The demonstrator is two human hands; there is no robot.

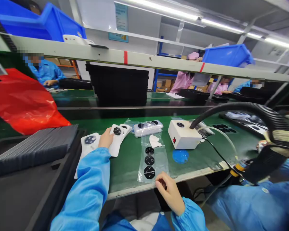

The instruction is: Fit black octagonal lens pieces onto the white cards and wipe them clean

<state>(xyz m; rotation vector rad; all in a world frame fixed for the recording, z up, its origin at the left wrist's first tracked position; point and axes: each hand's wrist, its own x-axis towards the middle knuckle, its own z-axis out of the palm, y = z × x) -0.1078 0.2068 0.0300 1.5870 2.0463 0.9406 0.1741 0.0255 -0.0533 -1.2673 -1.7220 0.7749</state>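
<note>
- White plastic panels (90,150): several, overlapping, each with a round black disc, lying flat.
- Clear bag (157,163): flat, just right of panels, holding three black discs (149,159).

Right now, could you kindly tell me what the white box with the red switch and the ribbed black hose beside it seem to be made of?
The white box looks like matte painted metal or hard plastic, smooth with crisp edges. The ribbed black hose looks like flexible corrugated plastic, with a soft sheen along its ridges.
</note>
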